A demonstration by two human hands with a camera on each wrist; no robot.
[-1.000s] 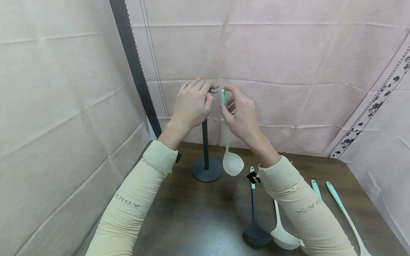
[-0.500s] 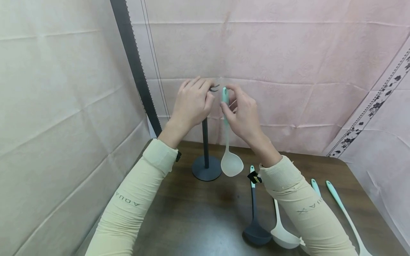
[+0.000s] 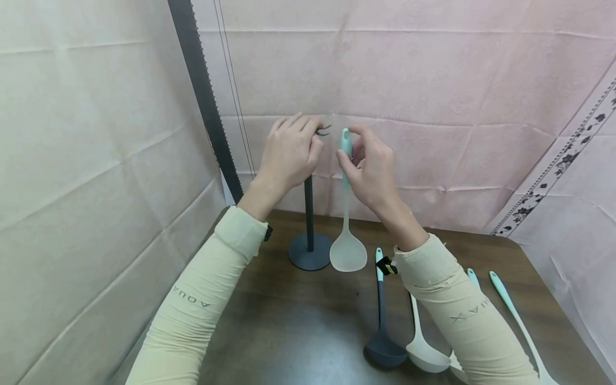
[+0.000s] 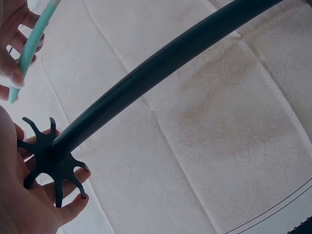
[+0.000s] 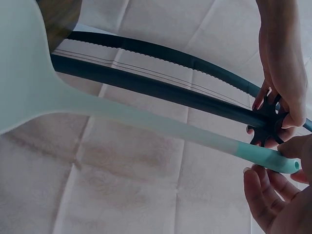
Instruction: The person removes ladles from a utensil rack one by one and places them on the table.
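Note:
My right hand [image 3: 372,166] pinches the mint handle end of a white spatula [image 3: 348,251], which hangs upright with its broad head down. The hole in its handle shows at the top. Just left of it, my left hand [image 3: 291,152] grips the top of a dark utensil stand [image 3: 309,214], palm over its ring of hooks [image 4: 56,163]. In the left wrist view the fingers reach around the hook head. The right wrist view shows the spatula handle [image 5: 265,157] close beside the hooks, apart from them in the head view.
A dark ladle [image 3: 385,345] and a white ladle [image 3: 425,353] lie on the brown table [image 3: 289,321]. More mint-handled utensils, including one long handle [image 3: 515,315], lie right, partly under the right sleeve [image 3: 462,305]. Cloth walls [image 3: 409,80] stand behind and beside the table.
My right hand has moved slightly right, away from the hooks, with the spatula. Its head has turned to face the camera more fully. My left hand stays on the stand.

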